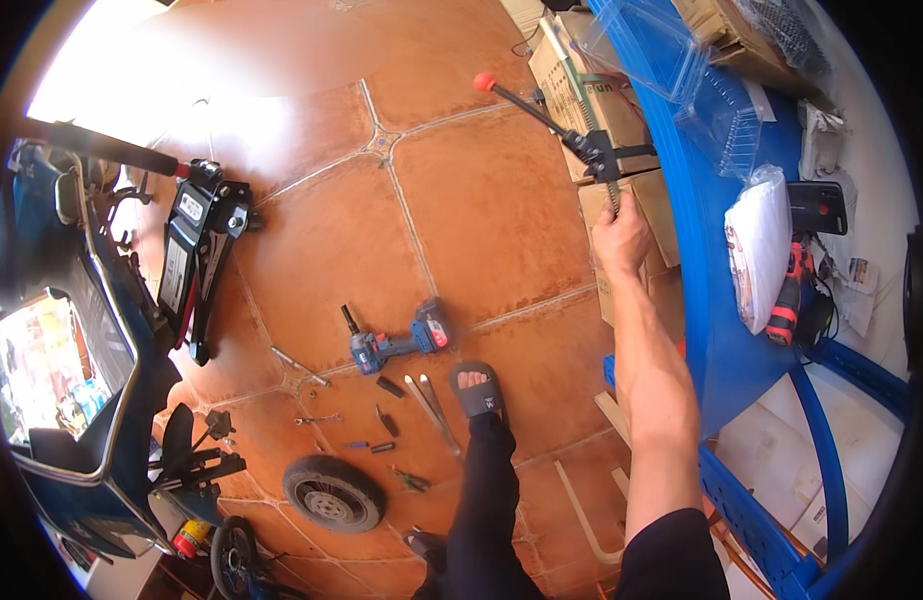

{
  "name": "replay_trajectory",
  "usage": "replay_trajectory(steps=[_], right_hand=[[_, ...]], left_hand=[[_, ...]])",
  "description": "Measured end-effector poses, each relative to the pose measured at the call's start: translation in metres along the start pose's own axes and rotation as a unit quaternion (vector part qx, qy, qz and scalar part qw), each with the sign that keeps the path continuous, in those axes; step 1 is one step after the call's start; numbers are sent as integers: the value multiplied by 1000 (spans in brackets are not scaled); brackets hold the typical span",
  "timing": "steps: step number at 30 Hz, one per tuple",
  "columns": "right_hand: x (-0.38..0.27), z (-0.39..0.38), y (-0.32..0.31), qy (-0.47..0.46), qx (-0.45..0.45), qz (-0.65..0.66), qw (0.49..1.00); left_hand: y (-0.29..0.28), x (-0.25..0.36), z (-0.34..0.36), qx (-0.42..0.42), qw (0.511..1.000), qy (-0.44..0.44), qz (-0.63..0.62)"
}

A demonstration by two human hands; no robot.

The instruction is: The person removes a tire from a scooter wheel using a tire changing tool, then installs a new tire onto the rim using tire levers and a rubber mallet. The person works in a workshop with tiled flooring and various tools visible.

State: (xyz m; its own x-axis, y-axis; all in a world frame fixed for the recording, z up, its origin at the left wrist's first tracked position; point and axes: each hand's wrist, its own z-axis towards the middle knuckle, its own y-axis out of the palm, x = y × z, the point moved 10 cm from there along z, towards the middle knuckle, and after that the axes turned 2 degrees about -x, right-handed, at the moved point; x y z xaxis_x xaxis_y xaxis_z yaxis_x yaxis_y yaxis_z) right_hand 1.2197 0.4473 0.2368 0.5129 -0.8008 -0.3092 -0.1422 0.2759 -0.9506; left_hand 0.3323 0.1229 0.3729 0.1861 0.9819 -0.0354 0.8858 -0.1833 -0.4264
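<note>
a black lever tool (603, 160) with a long ridged bar is up at the right of the floor, in front of some cardboard boxes (665, 225); whether it touches them i cannot tell. the bar slants up and to the left above the black block, and a thin handle sticks out to the left, ending in a red ball (483, 81). a short black arm points right, toward the blue table.

the right hand (621, 240) is wrapped around the bar just below the block, with the forearm stretched out from a black sleeve (671, 555). the left hand is out of view, so i cannot tell its state.

along the right runs the blue table (716, 370). on it are a clear plastic tray (721, 125), a white bag (757, 255), a phone (819, 207) and a red and black power tool (787, 295), the last right beside the bag.

on the reddish floor tiles (501, 200), well apart from the hand, lies a blue cordless drill (396, 346). below it are two flat metal bars (443, 430), near the foot in a dark sandal (478, 395), then a small wrench (316, 420) and a wheel with a black tyre (333, 495) lying on its side. farther left stand a floor jack (186, 265) and a dark blue motorbike (86, 515).
</note>
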Motion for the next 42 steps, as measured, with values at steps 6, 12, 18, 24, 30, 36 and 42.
replay_trajectory(steps=[6, 12, 18, 24, 30, 36, 42], right_hand=[[-52, -133, -26, -86, -65, 69, 992], [-102, -305, -66, -155, -259, 213, 929], [-121, -544, -168, 5, -576, 363, 732], [-125, -763, -280, 73, -799, 256, 539], [-97, -897, -267, 54, -907, 118, 400], [-105, -894, -216, -266, -853, 16, 449], [-132, -859, -209, -461, -815, -78, 343]], left_hand=[[18, -3, -30, -32, 990, 105, -84], [9, 7, -38, -76, 963, 247, -80], [-17, 56, -71, -44, 806, 570, 155], [-105, 42, -84, 8, 710, 675, 200], [-124, -122, -10, -258, 874, 366, 188], [-191, -86, -79, 127, 679, 658, 301], [-68, -198, 23, -626, 723, 156, 245]])
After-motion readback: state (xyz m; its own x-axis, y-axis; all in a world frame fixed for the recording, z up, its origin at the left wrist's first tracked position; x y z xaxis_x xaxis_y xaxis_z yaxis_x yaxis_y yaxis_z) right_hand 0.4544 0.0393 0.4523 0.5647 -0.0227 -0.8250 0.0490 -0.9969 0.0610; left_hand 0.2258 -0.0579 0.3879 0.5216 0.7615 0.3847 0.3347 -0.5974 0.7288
